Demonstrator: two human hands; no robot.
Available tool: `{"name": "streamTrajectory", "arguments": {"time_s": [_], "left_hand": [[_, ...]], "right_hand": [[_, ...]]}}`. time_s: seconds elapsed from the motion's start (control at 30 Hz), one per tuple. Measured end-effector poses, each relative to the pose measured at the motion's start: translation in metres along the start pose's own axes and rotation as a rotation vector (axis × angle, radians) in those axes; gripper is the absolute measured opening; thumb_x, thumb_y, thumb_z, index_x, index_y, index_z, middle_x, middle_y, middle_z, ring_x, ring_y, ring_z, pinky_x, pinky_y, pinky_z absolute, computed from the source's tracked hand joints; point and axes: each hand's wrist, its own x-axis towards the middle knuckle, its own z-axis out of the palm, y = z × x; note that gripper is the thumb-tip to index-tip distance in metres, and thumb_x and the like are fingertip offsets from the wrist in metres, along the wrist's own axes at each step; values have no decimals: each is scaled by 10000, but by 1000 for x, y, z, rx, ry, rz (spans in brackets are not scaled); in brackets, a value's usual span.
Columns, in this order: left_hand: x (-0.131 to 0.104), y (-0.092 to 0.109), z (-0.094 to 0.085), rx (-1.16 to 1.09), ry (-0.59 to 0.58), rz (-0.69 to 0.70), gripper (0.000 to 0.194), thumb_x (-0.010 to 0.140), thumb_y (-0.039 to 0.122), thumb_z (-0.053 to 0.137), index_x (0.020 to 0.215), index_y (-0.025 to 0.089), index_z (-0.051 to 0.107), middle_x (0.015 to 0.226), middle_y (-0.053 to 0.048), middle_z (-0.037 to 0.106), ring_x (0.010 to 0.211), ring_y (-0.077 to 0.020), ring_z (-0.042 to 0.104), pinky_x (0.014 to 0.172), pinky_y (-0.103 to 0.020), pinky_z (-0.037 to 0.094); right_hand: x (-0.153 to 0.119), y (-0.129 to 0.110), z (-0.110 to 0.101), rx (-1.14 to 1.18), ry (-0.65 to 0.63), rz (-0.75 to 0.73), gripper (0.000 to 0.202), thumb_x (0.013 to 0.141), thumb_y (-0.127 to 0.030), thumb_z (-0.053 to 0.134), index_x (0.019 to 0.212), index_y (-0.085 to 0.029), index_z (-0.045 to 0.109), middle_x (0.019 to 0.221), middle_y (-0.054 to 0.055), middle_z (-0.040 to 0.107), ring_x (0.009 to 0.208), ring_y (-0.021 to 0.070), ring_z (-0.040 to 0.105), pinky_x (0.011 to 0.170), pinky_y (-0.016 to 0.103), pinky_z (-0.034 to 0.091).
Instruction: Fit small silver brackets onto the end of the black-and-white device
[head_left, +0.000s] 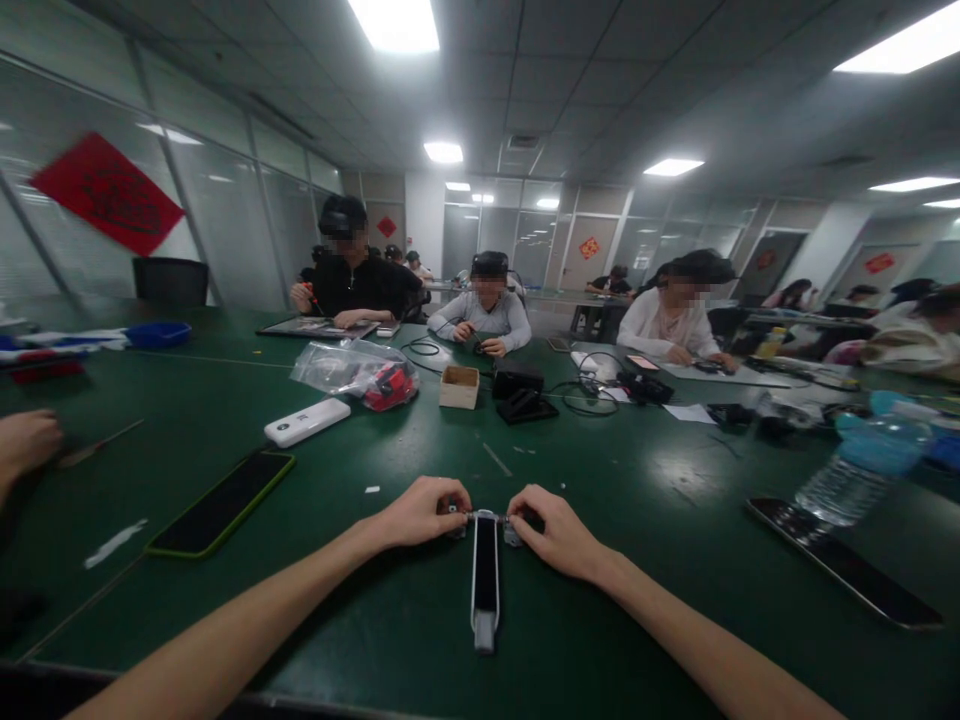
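Observation:
A narrow device with a black top, a pale rim and a grey end piece (485,575) lies lengthwise on the green table (360,610), between my two hands. At the left of its far end, my left hand (426,510) is closed, thumb and fingers round a small grey part whose shape is mostly hidden. My right hand (553,525) pinches a similar small grey part at the right of that end. Thin pieces link both parts to the device's far end.
Left are a green-edged phone (225,505), a white power bank (307,423) and another person's hand (30,440). Ahead stand a small wooden box (459,387) and a plastic bag (356,372). A dark phone (840,560) and a water bottle (862,465) lie right. People sit opposite.

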Motion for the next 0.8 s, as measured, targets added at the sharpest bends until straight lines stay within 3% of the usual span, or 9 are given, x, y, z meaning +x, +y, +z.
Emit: {"name": "streamTrajectory", "arguments": {"time_s": [0.23, 0.57, 0.8], "left_hand": [[2, -1, 1, -2, 9, 20, 174, 793, 289, 580, 895, 162, 643, 753, 4, 638, 636, -120, 553, 585, -196, 405], [4, 0, -1, -7, -5, 10, 168, 787, 285, 589, 881, 160, 651, 720, 9, 635, 613, -119, 544, 570, -197, 389], [2, 5, -3, -20, -29, 5, 193, 787, 297, 584, 890, 147, 646, 746, -5, 638, 617, -119, 542, 567, -193, 392]], "right_hand": [[-2, 5, -2, -12, -62, -36, 115, 841, -259, 530, 863, -175, 606, 822, 36, 588, 750, 152, 520, 682, 295, 437], [-3, 6, -2, 4, -43, -5, 149, 841, -269, 545, 936, -168, 599, 810, 24, 568, 716, 138, 502, 647, 277, 419], [-2, 5, -4, -13, -55, -30, 151, 874, -273, 504, 877, -166, 611, 811, 38, 582, 737, 148, 512, 674, 289, 428]]}}
